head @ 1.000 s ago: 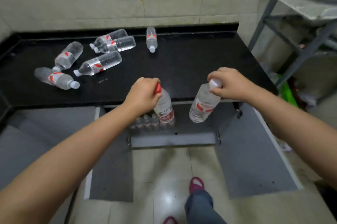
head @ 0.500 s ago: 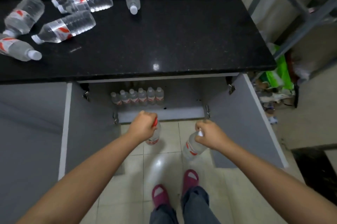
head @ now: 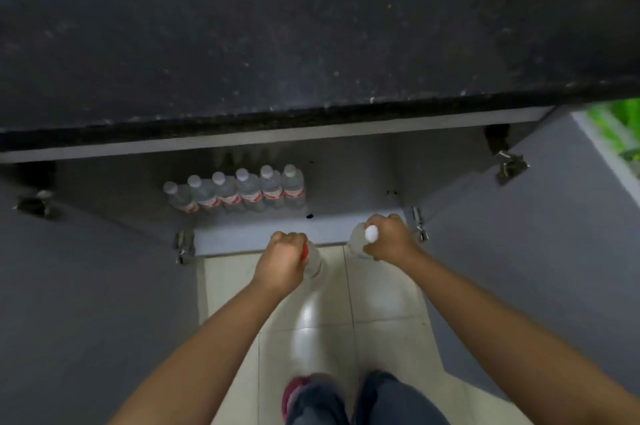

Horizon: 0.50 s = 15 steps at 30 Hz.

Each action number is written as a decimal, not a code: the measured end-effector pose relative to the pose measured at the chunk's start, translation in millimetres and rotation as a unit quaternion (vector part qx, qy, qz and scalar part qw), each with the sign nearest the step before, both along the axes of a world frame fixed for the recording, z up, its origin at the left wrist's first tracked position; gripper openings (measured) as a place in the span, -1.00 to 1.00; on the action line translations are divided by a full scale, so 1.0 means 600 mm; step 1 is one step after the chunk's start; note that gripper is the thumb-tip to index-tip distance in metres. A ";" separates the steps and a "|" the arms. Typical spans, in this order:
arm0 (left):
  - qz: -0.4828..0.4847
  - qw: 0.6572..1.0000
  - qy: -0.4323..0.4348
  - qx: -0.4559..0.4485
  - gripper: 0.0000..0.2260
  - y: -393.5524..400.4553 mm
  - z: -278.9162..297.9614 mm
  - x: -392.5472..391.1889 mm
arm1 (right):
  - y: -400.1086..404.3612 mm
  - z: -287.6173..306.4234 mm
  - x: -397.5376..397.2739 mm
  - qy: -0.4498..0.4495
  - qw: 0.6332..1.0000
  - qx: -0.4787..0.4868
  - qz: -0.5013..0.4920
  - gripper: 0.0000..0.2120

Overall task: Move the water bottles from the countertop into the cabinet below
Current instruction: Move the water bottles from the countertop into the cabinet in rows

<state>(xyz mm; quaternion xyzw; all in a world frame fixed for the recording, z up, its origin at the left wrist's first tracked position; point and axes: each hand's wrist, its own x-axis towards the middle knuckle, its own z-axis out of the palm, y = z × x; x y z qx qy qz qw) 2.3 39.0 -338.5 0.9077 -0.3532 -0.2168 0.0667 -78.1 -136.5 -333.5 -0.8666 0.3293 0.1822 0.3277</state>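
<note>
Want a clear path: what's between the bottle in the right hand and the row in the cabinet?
In the head view, only bare grey cabinet floor separates the right hand's bottle from the row of bottles.

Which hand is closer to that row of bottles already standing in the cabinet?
Left. The left hand holds its bottle just below the row of bottles, while the right hand sits off to the row's right.

Below my hands: pale glossy floor tiles (head: pixel 322 327), one bright glare patch between my forearms. Nearer me than the hands, my dark trouser legs (head: pixel 381 404) and one pink slipper (head: pixel 292 390). Far right of my hands, blurred green object (head: pixel 620 126); identity unclear.
</note>
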 end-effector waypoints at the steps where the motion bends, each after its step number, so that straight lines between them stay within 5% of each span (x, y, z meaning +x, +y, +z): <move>1: -0.002 1.000 -0.005 -0.007 -0.86 -0.011 -0.033 0.014 | -0.009 -0.036 0.013 -0.001 1.000 -0.012 0.015 -0.60; 9: -0.043 0.995 -0.071 -0.050 -0.88 -0.121 -0.249 0.144 | -0.102 -0.265 0.136 -0.119 0.988 -0.101 0.014 -0.69; 15: -0.011 0.993 -0.102 -0.066 -0.82 -0.198 -0.301 0.223 | -0.147 -0.325 0.203 -0.127 0.981 -0.145 -0.008 -0.63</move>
